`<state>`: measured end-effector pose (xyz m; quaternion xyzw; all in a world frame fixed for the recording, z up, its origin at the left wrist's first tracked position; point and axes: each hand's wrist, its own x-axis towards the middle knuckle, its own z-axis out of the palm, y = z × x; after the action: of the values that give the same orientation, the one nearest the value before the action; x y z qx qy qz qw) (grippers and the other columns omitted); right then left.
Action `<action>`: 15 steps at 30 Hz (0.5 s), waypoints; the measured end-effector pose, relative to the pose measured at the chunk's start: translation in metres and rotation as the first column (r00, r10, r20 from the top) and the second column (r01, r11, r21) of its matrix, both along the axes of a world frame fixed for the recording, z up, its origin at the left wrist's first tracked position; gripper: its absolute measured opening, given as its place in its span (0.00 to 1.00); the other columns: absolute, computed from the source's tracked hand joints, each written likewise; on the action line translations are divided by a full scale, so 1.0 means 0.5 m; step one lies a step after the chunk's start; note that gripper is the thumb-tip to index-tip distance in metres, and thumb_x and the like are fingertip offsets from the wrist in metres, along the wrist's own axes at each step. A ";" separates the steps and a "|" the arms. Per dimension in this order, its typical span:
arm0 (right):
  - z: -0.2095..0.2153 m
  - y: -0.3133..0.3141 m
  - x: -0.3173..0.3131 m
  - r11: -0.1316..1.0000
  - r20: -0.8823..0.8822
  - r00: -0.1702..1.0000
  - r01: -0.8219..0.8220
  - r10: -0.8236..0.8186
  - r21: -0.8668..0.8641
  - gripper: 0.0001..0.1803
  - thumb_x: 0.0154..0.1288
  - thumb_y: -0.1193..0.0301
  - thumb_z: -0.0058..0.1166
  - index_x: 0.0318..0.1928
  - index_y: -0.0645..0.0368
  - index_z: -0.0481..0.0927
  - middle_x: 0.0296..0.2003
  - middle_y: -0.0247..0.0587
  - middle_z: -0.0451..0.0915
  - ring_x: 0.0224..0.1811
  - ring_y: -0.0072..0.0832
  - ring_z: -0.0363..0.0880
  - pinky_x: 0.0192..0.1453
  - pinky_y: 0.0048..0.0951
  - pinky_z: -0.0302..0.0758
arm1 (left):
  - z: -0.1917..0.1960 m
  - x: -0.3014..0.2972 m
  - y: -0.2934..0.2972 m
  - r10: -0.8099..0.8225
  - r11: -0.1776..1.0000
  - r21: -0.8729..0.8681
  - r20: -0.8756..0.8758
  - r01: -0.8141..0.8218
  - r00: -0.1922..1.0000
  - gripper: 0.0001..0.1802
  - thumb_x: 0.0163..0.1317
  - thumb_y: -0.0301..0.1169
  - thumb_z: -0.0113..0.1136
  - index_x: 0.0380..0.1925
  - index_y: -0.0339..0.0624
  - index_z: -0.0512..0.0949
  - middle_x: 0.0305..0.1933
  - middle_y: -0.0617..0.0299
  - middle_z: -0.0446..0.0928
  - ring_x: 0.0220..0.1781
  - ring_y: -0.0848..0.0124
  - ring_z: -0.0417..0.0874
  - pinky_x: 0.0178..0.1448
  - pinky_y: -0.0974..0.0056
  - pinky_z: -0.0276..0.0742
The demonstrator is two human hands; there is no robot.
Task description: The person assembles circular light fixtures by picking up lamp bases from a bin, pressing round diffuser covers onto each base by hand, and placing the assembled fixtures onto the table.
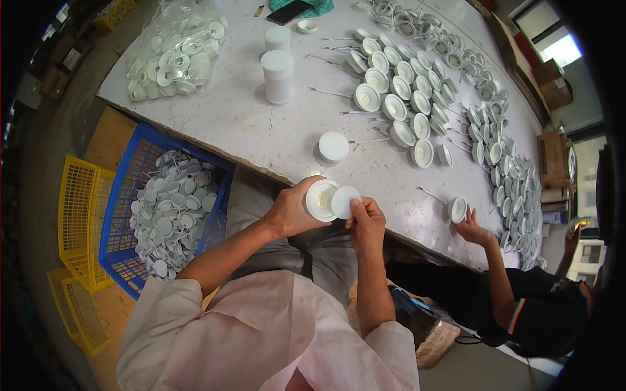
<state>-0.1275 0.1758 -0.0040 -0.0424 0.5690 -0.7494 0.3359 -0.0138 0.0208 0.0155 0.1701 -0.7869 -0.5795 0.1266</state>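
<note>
Holding a round white lamp housing [321, 199] over the lap, the left hand [291, 212] has its fingers wrapped round the housing's rim, the open face with its yellowish centre turned up. The right hand [366, 221] pinches a flat white disc [345, 202] between thumb and fingertips, its edge touching the housing's right side. Left of the knees a blue crate [124, 215] holds a heap of similar white discs, with yellow crates [77, 195] beyond it. Just past the hands, on the white table [261, 130], stands a short white cap [333, 146]; farther off are two white cylinders [278, 76]. Rows of wired housings [398, 98] curve away to the right, where another person's hand [471, 228] touches one. A clear bag of parts [176, 52] lies far left; its contents blur together.
</note>
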 end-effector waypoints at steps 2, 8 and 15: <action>-0.006 0.003 0.001 1.000 0.012 1.000 -0.001 0.001 -0.007 0.07 0.66 0.72 0.57 0.35 0.63 0.77 0.25 0.36 0.79 0.20 0.18 0.72 0.24 0.18 0.69 | -0.001 0.000 0.000 0.005 1.000 -0.013 0.001 -0.005 1.000 0.45 0.39 0.30 0.79 0.60 0.40 0.66 0.53 0.52 0.79 0.55 0.63 0.81 0.59 0.61 0.76; -0.018 0.008 0.004 1.000 0.069 0.998 -0.004 0.005 -0.013 0.08 0.66 0.71 0.58 0.32 0.61 0.75 0.23 0.35 0.77 0.18 0.18 0.70 0.22 0.19 0.67 | 0.002 0.001 0.000 0.017 1.000 -0.021 0.010 -0.016 1.000 0.44 0.39 0.29 0.79 0.59 0.40 0.67 0.52 0.53 0.79 0.54 0.63 0.81 0.57 0.61 0.77; -0.010 -0.010 0.024 0.991 -0.052 0.999 0.004 0.003 0.133 0.07 0.64 0.73 0.58 0.33 0.61 0.75 0.23 0.33 0.77 0.18 0.16 0.70 0.22 0.18 0.67 | -0.001 -0.002 0.005 0.007 0.999 -0.040 0.023 -0.007 1.000 0.43 0.39 0.28 0.78 0.59 0.39 0.67 0.52 0.52 0.79 0.53 0.63 0.82 0.57 0.61 0.78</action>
<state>-0.1157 0.1710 -0.0087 -0.0392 0.6263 -0.7085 0.3228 -0.0147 0.0234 0.0147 0.1770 -0.7991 -0.5613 0.1230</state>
